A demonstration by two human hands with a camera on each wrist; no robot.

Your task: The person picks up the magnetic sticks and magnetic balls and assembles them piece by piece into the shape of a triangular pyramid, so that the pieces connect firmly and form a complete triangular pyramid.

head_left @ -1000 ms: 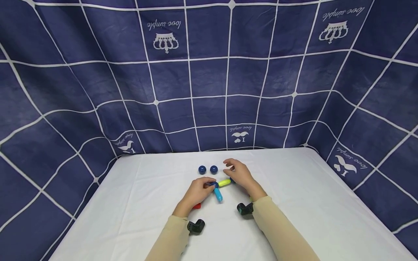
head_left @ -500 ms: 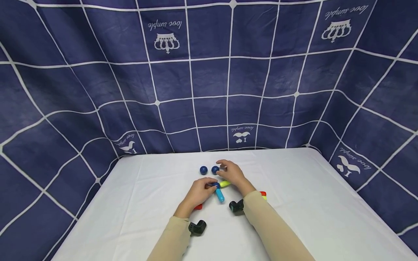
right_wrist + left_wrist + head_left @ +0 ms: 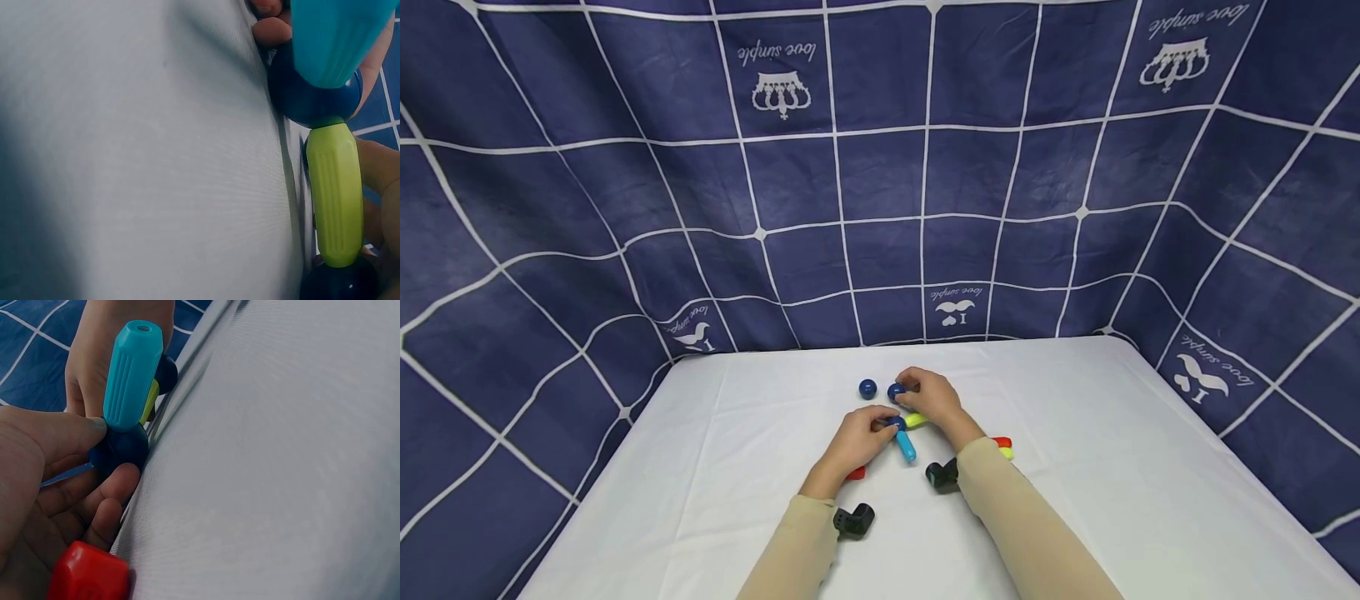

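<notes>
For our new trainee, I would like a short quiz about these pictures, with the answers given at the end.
1. True or false: the light-blue stick lies loose, joined to nothing.
2. Fill in the colour: in the right wrist view, the stick between two dark-blue balls is ____.
3. Choose one: in the head view, the right hand has its fingers around
a) a red piece
b) a dark-blue ball
c) the light-blue stick

Key:
1. False; it is joined to a ball in the left hand.
2. Yellow-green.
3. b
</notes>
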